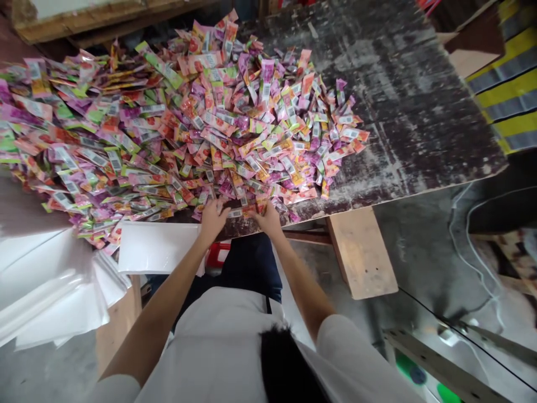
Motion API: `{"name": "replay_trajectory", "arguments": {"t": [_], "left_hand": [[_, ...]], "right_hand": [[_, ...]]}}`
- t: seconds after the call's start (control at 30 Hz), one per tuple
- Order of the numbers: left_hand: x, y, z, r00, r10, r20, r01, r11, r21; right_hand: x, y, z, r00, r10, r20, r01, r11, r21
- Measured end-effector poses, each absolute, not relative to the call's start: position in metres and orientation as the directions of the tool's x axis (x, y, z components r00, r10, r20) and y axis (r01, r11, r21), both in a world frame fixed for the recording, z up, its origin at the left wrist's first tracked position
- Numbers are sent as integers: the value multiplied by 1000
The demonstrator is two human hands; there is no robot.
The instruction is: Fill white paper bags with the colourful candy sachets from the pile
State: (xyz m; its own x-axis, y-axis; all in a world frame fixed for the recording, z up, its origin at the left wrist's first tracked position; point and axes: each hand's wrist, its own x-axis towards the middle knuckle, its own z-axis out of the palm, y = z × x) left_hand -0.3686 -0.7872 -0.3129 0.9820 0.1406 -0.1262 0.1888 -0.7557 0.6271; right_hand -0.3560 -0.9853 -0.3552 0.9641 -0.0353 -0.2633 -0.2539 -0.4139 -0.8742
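Note:
A big heap of small, flat printed packets (210, 120) in pink, orange, purple and green, many with barcodes, lies over the dark worn table. At the heap's near edge my left hand (213, 219) has its fingers curled in among packets, thumb pointing right. Level with it, my right hand (269, 218) is closed on orange packets, thumb pointing left. Between the two thumbs lies a barcoded packet (235, 213), close to the table's front edge. The packets partly hide the fingertips of both hands.
White plastic bags (157, 246) hang at the table's front edge, with more white sheets (46, 291) at left. A wooden bench (363, 252) stands under the dark table (419, 112). Yellow-and-grey striped material (509, 95) is at right. A white cable (474, 246) crosses the floor.

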Motion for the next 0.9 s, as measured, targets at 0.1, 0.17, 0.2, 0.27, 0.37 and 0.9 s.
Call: {"name": "replay_trajectory", "arguments": {"t": [0.1, 0.17, 0.2, 0.27, 0.37, 0.9], "left_hand": [[-359, -802, -314, 979, -74, -190, 58, -791, 609], [-358, -808, -316, 961, -123, -247, 49, -806, 590], [-358, -808, -318, 959, -102, -265, 76, -808, 584], [-360, -806, -320, 958, -1, -287, 183, -768, 613], [-362, -800, -320, 910, 111, -399, 394, -532, 750], [-370, -802, -314, 711, 44, -702, 673, 245, 697]], "right_hand": [[-354, -982, -356, 957, -55, -284, -287, -309, -907], [-354, -985, -357, 957, -69, -282, -290, -297, -910], [-354, -987, -358, 954, -80, -288, -299, -307, -904], [-353, -990, -358, 946, -106, -306, -324, -335, -885], [-351, -990, -353, 945, -125, -302, -326, -423, -846], [-355, -1040, -340, 963, -154, -222, -267, -661, -701]]}}
